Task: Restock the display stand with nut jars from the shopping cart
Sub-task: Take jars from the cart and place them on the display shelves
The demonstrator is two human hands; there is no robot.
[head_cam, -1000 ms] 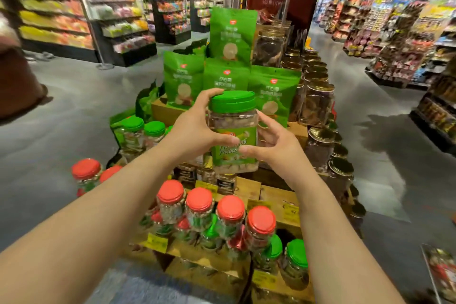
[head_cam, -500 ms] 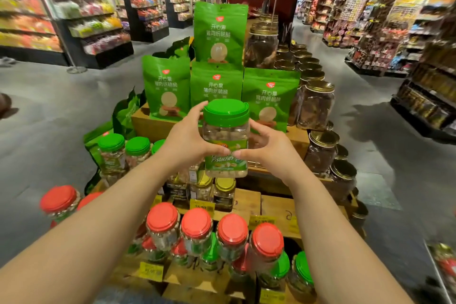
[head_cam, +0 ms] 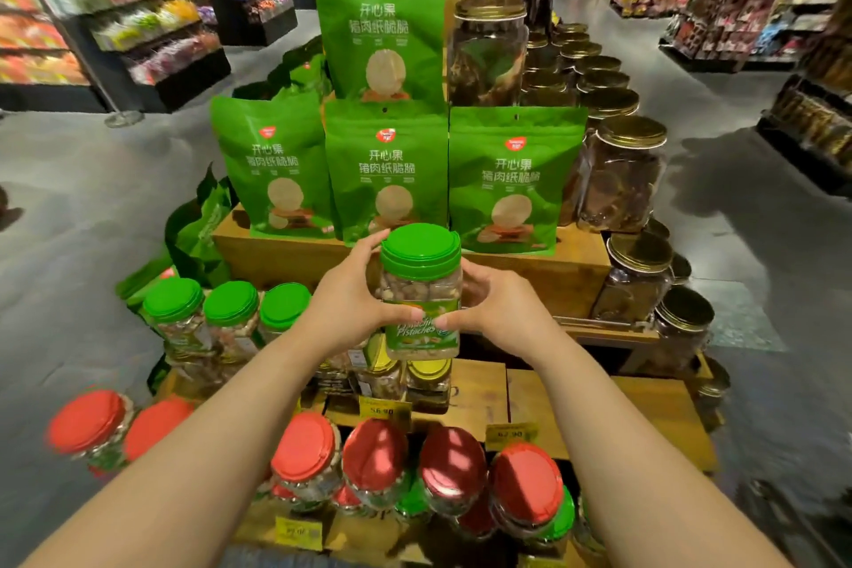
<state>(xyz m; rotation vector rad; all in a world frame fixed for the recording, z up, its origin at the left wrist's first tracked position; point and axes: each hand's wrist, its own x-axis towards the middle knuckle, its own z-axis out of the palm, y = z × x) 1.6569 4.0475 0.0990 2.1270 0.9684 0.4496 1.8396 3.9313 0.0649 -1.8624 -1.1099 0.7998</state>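
Setting this pistachio jar (head_cam: 420,291) down well looks like a matter of keeping it upright and lowering it straight, with both palms staying low on the body so the green lid is never what bears the load. The left hand (head_cam: 348,307) is curled round the jar's left side, thumb across the label and fingers reaching up by the lid; the right hand (head_cam: 500,302) wraps the opposite side, thumb meeting the label from the right. So the jar sits squarely between the two hands, gripped by both, at the centre of the frame and held up off the display stand (head_cam: 571,272). It hangs in front of the wooden step that carries the green snack pouches (head_cam: 386,171), and above a cluster of small yellow-lidded jars (head_cam: 426,376) on the middle tier. To the left of centre stands a row of three green-lidded jars (head_cam: 230,314) of the same kind, and the likely slot is at the right end of that row, just beside the third lid; I judge this from the matching lids, not from any marked place. The approach should clear the neighbouring lids before the base touches wood, label facing forward. Red-lidded jars (head_cam: 373,457) crowd the lower centre of the frame beneath the forearms, so the elbows ought to stay high. No shopping cart is in view.
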